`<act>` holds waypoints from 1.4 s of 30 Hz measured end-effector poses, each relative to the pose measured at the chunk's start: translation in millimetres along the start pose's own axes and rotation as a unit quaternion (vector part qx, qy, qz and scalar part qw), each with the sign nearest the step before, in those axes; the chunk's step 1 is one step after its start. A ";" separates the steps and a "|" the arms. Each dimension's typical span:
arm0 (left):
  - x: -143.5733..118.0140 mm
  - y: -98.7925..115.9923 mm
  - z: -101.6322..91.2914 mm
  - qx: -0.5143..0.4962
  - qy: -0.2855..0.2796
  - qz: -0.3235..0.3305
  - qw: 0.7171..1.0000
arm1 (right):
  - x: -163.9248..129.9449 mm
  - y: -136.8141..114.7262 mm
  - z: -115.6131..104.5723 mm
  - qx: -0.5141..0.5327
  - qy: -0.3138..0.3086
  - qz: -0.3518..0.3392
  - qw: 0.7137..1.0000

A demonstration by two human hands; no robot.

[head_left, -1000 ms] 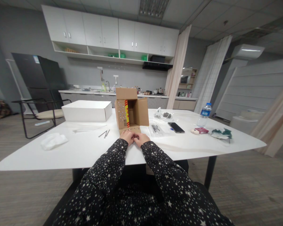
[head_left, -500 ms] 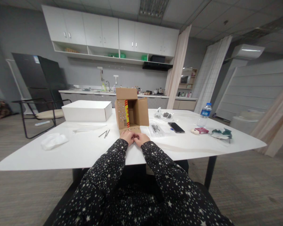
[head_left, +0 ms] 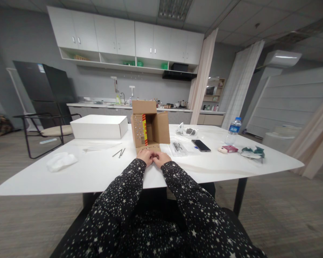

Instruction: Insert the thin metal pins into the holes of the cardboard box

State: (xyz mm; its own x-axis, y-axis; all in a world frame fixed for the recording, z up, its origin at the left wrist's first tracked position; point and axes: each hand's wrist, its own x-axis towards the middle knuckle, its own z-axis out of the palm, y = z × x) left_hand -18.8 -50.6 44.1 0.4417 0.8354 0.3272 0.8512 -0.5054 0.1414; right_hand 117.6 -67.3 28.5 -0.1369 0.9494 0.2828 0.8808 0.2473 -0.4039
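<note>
White table (head_left: 102, 172) in kitchen room; left hand (head_left: 146, 156), right hand (head_left: 161, 158) together just before cardboard box (head_left: 150, 127), fingers curled, grip unclear; white box (head_left: 99, 126) left of it.

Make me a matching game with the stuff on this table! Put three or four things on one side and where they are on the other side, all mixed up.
Things:
1. brown cardboard box
2. white box
3. water bottle
4. black phone

Places:
A. far right part of the white table, standing upright
B. lying flat, to the right of the brown box
C. straight ahead of the left hand and right hand, open
D. left of the brown box, closed

Pairs: 1-C, 2-D, 3-A, 4-B
</note>
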 end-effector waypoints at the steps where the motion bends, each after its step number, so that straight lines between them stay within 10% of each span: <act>1: 0.0 -0.1 0.1 0.000 0.000 0.000 1.000 | -0.2 0.0 0.0 0.001 0.002 -0.001 1.000; 42: -0.3 0.0 -2.5 0.001 0.006 -0.020 1.000 | -1.6 -3.4 -5.2 -0.005 -0.004 0.019 1.000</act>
State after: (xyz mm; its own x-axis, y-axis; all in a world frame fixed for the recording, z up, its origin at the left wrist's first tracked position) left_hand -19.7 -51.4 46.4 0.4046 0.8520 0.3323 0.8685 -0.4718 0.1522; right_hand 117.1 -70.7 34.0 -0.1060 0.9597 0.2603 0.8899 0.2084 -0.4059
